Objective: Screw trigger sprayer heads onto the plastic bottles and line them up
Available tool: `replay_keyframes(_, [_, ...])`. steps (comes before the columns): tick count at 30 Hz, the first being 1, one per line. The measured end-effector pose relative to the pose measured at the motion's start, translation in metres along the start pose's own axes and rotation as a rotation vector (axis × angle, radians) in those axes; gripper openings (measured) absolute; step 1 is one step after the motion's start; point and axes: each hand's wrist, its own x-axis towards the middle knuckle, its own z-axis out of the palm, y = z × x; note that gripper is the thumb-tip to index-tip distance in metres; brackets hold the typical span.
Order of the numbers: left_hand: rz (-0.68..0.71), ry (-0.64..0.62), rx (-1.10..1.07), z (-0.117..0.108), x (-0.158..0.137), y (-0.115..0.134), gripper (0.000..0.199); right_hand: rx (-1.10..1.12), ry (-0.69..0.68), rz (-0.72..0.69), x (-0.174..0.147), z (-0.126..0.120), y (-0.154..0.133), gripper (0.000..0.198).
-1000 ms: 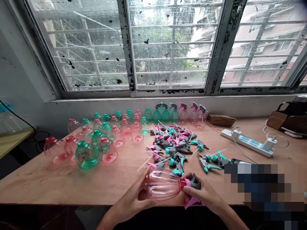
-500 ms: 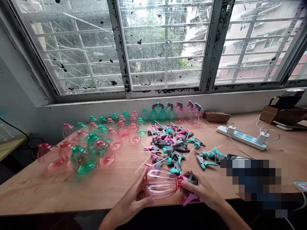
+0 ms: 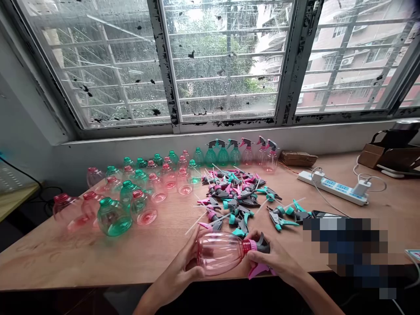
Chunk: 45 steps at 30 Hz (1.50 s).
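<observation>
A clear pink spray bottle (image 3: 220,253) lies sideways between my hands above the table's front edge. My left hand (image 3: 183,262) is closed around its base end. At the neck, my right hand (image 3: 275,258) grips the pink and grey trigger sprayer (image 3: 262,245), whose pink collar sits on the bottle's red neck. The pink trigger (image 3: 259,270) hangs downward under my right fingers. Just beyond the bottle lies a pile of loose trigger sprayers (image 3: 234,190), in pink, teal and grey with thin white tubes.
Open-necked pink and green bottles (image 3: 114,218) stand on the left of the wooden table (image 3: 65,262). Several bottles with sprayers (image 3: 234,155) line the wall. On the right are a power strip (image 3: 334,188), a brown package (image 3: 298,159), a cardboard box (image 3: 374,155) and a blurred-out patch.
My right fingers have shifted around the sprayer's collar, leaving more of the pink ring showing. The bottle stays in nearly the same place, and the view has moved slightly.
</observation>
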Motion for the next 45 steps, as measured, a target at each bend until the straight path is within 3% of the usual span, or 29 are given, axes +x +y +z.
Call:
replay_keyframes(12, [0.013,-0.031,0.161,0.000,-0.001,0.004,0.091,0.021,-0.029,0.020,-0.002,0.000,-0.001,0.046])
replay_keyframes(20, [0.026,-0.020,0.093,-0.001,0.001,-0.005,0.104,-0.038,-0.034,0.011,-0.001,0.002,-0.002,0.045])
replay_keyframes(29, [0.016,-0.040,0.000,-0.001,0.001,-0.006,0.080,-0.049,-0.054,0.001,-0.001,-0.001,0.001,0.043])
replay_keyframes(35, [-0.009,-0.024,0.067,-0.003,0.000,-0.006,0.103,-0.078,-0.064,-0.001,-0.001,-0.001,0.001,0.042])
replay_keyframes(40, [-0.049,-0.023,0.108,-0.004,-0.002,-0.005,0.092,-0.026,-0.066,0.019,0.000,0.001,0.000,0.043])
replay_keyframes(45, [0.000,-0.015,0.135,-0.001,-0.003,-0.004,0.087,0.017,-0.063,0.019,-0.001,0.001,0.001,0.042])
